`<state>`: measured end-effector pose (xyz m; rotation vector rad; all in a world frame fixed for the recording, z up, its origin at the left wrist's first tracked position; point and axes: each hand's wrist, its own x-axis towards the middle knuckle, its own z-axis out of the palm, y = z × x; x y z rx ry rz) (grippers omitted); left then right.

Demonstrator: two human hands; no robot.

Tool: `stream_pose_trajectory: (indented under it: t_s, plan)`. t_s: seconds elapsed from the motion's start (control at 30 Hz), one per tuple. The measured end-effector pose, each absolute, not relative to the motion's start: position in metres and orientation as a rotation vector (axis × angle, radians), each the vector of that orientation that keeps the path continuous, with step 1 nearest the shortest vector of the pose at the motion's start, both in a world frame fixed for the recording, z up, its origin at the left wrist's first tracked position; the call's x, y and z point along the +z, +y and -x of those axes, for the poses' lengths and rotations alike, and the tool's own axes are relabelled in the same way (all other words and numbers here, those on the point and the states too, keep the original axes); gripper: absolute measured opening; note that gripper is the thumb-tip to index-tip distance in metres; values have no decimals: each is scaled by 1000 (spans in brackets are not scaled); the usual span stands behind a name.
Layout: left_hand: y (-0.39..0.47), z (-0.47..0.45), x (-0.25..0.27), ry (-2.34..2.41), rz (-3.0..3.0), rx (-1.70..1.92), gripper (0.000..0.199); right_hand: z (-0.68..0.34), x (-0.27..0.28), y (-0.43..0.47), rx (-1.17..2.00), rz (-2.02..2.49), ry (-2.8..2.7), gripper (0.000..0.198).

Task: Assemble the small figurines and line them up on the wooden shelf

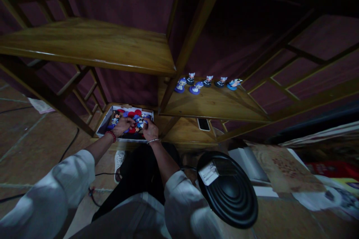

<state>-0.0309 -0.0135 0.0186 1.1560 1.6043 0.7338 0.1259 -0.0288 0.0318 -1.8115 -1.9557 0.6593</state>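
- Figurines [138,120], small, blue-and-white, plastic-looking, lay in the rectangular white cardboard box [103,126], its walls containing them.
- Right hand [150,130] apparently pinched one figurine; left hand's [123,126] grip could not be determined.

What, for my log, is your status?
Left hand, right hand at figurines in box. Six more figurines on shelf. Phone right of box, apart from hands.

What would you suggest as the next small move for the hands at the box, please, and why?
I would probably lift one blue-and-white figurine from the box with the right hand: that hand is right beside it, the left hand is at the box too, and six small figures stand on the shelf.
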Motion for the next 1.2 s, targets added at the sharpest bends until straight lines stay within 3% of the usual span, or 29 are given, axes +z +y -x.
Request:
stream_pose_trajectory:
  t_s: [0.37, 0.87, 1.2]
  plan:
    - [-21, 25, 19, 1590, -1702, 209, 8, -126, 30, -29, 649, 1782, -1959, 31]
    - [-22, 18, 13, 1655, -1790, 144, 17, -126, 30, -29, 652, 1799, -1989, 32]
    - [-26, 20, 22, 1591, -1637, 293, 24, -126, 33, -30, 643, 1832, -2010, 33]
